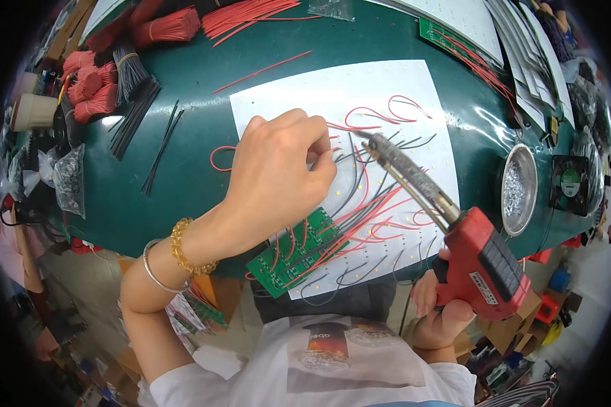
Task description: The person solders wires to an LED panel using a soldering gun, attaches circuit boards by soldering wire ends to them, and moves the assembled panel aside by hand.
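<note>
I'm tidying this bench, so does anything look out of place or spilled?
No spill is evident, but a single red wire lies apart from the red wire pile, and some black wires lie away from their bundle. Both look like strays. The green circuit board sits slanted over the edge of the white panel.

On my feed the person wears a white T-shirt (261, 363) with short, loose sleeves (183, 383); I see a pale rectangular print (380, 370) across its front, with a dark-topped, reddish-orange shape and a paler rounded one; dark trousers (326, 306) show past the hem; the left hand (282, 159) is ungloved, and up that arm I make out a translucent yellow bead bracelet (176, 245), then a thin silver-coloured bangle (147, 266).
</note>
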